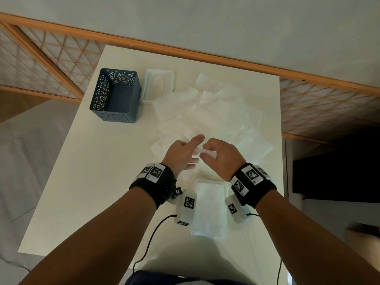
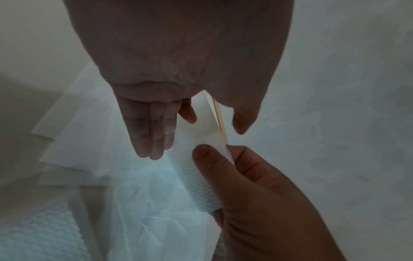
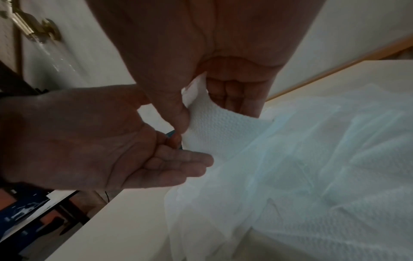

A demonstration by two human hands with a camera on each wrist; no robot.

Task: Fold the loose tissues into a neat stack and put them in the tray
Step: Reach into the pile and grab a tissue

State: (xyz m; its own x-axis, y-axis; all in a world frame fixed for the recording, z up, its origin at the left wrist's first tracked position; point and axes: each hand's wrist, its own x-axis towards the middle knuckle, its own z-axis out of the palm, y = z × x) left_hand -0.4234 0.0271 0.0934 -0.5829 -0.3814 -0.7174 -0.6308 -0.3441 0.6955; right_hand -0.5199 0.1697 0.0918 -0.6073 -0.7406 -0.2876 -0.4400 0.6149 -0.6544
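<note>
Above the counter [image 1: 86, 182], the right hand [image 1: 221, 156] pinched a limp, tear-prone tissue [image 1: 205, 152] by its edge, the left hand [image 1: 181, 155] spread loosely beside it; tray [image 1: 115, 95] at ten o'clock.

We hold both forearms out, wrists banded, hands close together. Our right hand [image 1: 221, 155] pinches with thumb [image 3: 182, 116] against curled fingers; our left hand [image 1: 181, 155] lies beside it, fingers [image 2: 154, 134] straight and relaxed.
</note>
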